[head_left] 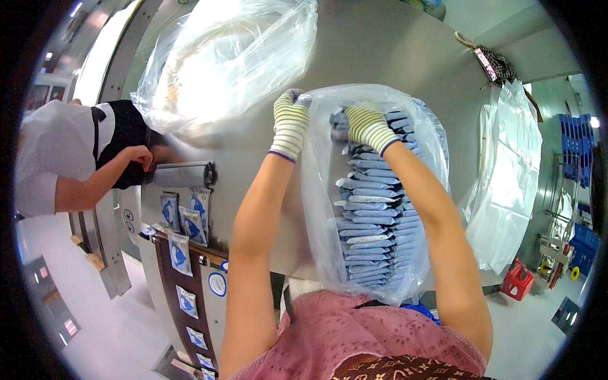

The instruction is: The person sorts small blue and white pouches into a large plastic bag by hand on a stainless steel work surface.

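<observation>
Lying beneath the right hand (pixel 370 126): blue packets (pixel 368 232).

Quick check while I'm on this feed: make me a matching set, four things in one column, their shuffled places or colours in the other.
Column one
1. Left hand
2. Right hand
3. Conveyor belt
4. Plastic sheeting

Column two
A. Dark brown, carrying spaced-out packets
B. To the right of the clear bag
C. At the far end of the packed rows
D. At the bag's upper left edge

Pairs: 1-D, 2-C, 3-A, 4-B
</observation>
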The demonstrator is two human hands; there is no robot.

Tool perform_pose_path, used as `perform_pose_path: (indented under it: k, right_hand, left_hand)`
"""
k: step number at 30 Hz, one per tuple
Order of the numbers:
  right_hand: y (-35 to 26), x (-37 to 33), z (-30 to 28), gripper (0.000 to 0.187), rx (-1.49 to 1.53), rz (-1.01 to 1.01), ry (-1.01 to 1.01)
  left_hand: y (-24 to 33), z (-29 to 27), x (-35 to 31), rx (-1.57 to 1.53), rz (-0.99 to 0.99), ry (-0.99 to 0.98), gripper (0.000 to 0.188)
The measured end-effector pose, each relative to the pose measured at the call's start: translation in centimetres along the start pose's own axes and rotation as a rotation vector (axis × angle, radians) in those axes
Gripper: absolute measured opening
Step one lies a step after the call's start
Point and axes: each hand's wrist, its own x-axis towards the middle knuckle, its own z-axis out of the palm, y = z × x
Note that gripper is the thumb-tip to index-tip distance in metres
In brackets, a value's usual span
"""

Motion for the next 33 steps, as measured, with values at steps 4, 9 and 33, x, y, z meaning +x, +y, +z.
perform_pose_path:
  k: [4,9,33]
  right_hand:
    - [2.8,-1.8,0.6,0.056,0.054,-0.108,0.235]
    - [12.0,-10.9,-1.9,0.061,1.183,-0.134,0.706]
    - [1.0,-23.8,18.6,0.062,1.925,0.607,0.56]
  left_hand:
    - [4.8,1.3,-2.3,-0.215,-0.023,-0.166,0.011]
    - [-1.7,-2.1,-1.0,-0.721,-0.061,-0.241,0.035]
    - [-12.4,-4.4,-22.0,-0.827,-0.74,-0.42,0.039]
